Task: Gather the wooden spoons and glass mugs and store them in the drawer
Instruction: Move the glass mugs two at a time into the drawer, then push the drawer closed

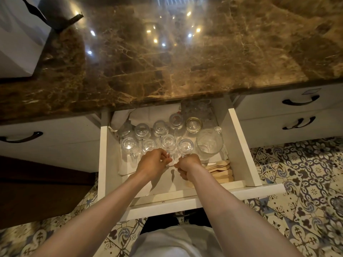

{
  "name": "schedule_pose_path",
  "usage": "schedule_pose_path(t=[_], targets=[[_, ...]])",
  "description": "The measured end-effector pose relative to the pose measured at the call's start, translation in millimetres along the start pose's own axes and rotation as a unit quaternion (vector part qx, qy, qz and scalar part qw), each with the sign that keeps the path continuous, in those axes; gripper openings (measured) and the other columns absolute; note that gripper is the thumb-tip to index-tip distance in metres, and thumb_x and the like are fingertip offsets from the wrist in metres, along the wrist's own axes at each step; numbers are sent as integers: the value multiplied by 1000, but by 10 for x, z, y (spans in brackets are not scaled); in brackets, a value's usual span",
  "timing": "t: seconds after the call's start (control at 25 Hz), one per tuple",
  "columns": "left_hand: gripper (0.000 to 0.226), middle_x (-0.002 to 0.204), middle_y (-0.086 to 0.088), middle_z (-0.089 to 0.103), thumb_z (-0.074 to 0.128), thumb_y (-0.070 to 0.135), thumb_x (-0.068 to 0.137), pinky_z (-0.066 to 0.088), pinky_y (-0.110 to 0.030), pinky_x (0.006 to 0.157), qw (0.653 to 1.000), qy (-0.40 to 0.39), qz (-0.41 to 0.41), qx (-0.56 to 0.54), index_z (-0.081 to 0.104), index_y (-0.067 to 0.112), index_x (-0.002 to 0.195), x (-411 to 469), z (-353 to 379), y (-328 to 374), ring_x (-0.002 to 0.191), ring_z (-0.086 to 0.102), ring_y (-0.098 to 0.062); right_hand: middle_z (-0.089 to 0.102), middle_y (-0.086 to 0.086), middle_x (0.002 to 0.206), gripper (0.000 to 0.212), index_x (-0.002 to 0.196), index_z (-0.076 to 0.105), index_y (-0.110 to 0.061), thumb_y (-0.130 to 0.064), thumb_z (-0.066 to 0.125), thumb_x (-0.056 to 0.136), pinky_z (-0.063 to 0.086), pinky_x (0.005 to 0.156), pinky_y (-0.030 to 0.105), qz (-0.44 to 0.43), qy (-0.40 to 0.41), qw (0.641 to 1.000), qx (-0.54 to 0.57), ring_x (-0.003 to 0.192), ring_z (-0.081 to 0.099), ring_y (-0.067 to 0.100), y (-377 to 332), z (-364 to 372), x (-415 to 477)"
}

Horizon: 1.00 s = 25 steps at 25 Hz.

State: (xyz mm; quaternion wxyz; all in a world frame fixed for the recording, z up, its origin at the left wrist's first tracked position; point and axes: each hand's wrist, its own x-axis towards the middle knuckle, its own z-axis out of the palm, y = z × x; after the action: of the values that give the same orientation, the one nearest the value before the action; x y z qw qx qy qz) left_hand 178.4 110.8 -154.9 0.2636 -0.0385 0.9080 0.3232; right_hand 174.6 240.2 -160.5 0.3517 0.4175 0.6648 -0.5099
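Reaching with both bare forearms into a pulled-out white drawer (241,145) beneath a brown marble surface (185,62). Left hand (152,163) curled, fingertips pinching the handle of a glass mug (168,142) in the near row. Right hand (187,165) just beside it, fingers likewise curled round the handle of the neighbouring mug (185,145) to the right, knuckles of the two hands almost touching.

Both held mugs upright on the drawer floor, mouths up, handles toward the near side. Two more mugs (130,145) to the left in the same row, and a further row of glassware (143,129) behind them (glare and overlap, so exact count hard to tell). Right of the mugs, a larger glass jug (209,143); on its far side, a gold-rimmed jar (194,124).

Wooden spoons (220,168) stacked flat in the near right corner of the drawer, just right of the right wrist and partly hidden by it. White cloth (141,114) bunched at the far left of the drawer.

To either side, closed drawers with dark curved handles (300,102). Below, a patterned tile floor (306,182). On the surface, reflected spots of light, and a white bag (16,34) at the far left edge.
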Motion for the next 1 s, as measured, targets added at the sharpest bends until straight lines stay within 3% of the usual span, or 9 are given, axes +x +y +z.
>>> schedule_pose_path(t=[0.08, 0.24, 0.36, 0.48, 0.56, 0.68, 0.76, 0.88, 1.0], targets=[[17, 102, 4, 70, 63, 31, 87, 52, -32, 81, 1000, -25, 1, -4, 63, 19, 99, -7, -38, 14, 88, 66, -18, 53, 12, 72, 18, 100, 55, -5, 5, 52, 86, 30, 44, 26, 4, -9, 1000, 1, 54, 41, 20, -18, -1, -41], [34, 113, 7, 67, 61, 41, 86, 47, -27, 79, 997, -46, 17, 59, 61, 21, 113, -54, -181, 64, 95, 63, -14, 46, 9, 68, 17, 97, 53, -4, 1, 40, 87, 27, 44, 26, -1, -3, 1000, 5, 51, 34, 17, -60, -42, -225], [44, 122, 6, 62, 58, 46, 87, 50, -33, 89, 993, -42, 45, 102, 56, 22, 124, -107, -407, 216, 102, 61, -12, 48, 8, 74, 21, 101, 51, -5, 4, 40, 86, 35, 49, 26, -32, -8, 993, 114, 60, 42, 17, -63, -121, -475], [38, 117, 6, 63, 57, 40, 88, 49, -22, 78, 990, 32, 119, 67, 56, 23, 122, -169, -765, 448, 91, 59, -6, 60, 10, 102, 29, 113, 53, -8, 4, 49, 86, 53, 76, 30, -80, -51, 969, 228, 95, 59, 22, 49, -225, -818], [30, 107, 6, 66, 58, 35, 89, 45, -13, 71, 976, 125, 176, 29, 60, 22, 116, -183, -1035, 592, 86, 60, -4, 66, 9, 107, 26, 113, 58, -10, -1, 55, 89, 56, 82, 32, -117, -103, 936, 315, 102, 64, 21, 160, -306, -1071], [24, 100, 6, 67, 57, 35, 91, 51, -22, 70, 934, 281, 219, 31, 64, 22, 108, -80, -1363, 696, 84, 62, -8, 73, 6, 101, 18, 107, 64, -12, -16, 56, 91, 58, 74, 28, -165, -153, 889, 398, 95, 70, 18, 355, -395, -1402], [26, 111, 0, 64, 53, 36, 92, 51, -34, 81, 916, 339, 208, 57, 63, 20, 111, 88, -1500, 676, 97, 60, -16, 74, 6, 95, 17, 98, 67, -12, -23, 56, 90, 57, 70, 27, -163, -154, 865, 449, 87, 71, 17, 495, -388, -1528], [38, 135, -4, 52, 47, 38, 95, 38, -37, 104, 911, 355, 179, 113, 55, 17, 126, 359, -1591, 595, 124, 47, -21, 69, 6, 78, 16, 76, 70, -15, -25, 59, 83, 55, 61, 25, -143, -150, 824, 527, 68, 66, 15, 673, -315, -1623], [58, 154, -8, 27, 30, 49, 97, 14, -39, 117, 915, 316, 131, 215, 32, 16, 145, 521, -1561, 527, 142, 21, -22, 62, 1, 65, 21, 63, 70, -18, -33, 61, 75, 48, 56, 24, -141, -129, 799, 571, 56, 57, 12, 837, -233, -1638]])
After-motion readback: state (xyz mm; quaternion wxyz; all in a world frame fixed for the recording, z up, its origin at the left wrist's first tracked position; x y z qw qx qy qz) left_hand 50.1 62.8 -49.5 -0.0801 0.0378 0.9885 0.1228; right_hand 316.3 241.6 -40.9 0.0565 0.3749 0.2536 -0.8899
